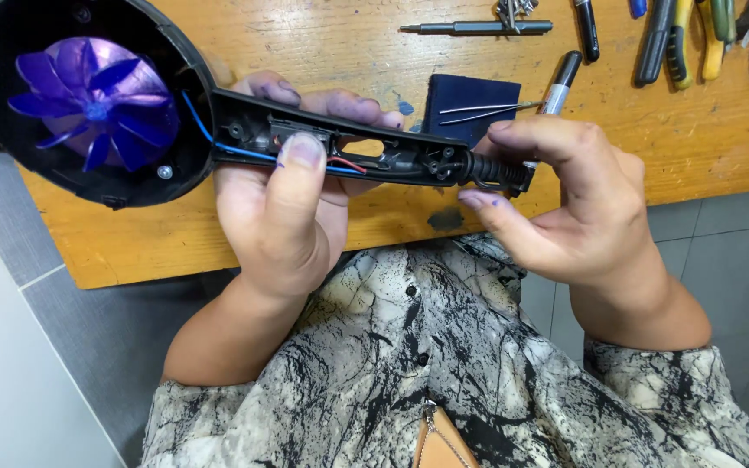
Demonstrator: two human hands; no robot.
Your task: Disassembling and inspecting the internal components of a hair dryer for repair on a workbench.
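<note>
Dryer: opened hair dryer (244, 130) held above the table (305, 43) edge, one purple fan (93, 100) at 9 o'clock.
Left hand (283, 217): clasps the handle from below, thumb pressing the wires.
Right hand (565, 191): pinches the cord end at 3 o'clock.
Beyond: one screwdriver (478, 28), one marker (561, 82), at 12.

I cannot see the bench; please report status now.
Left hand grips opened dryer handle. Right hand pinches cord end. Purple fan exposed. Nothing in the way.
</note>
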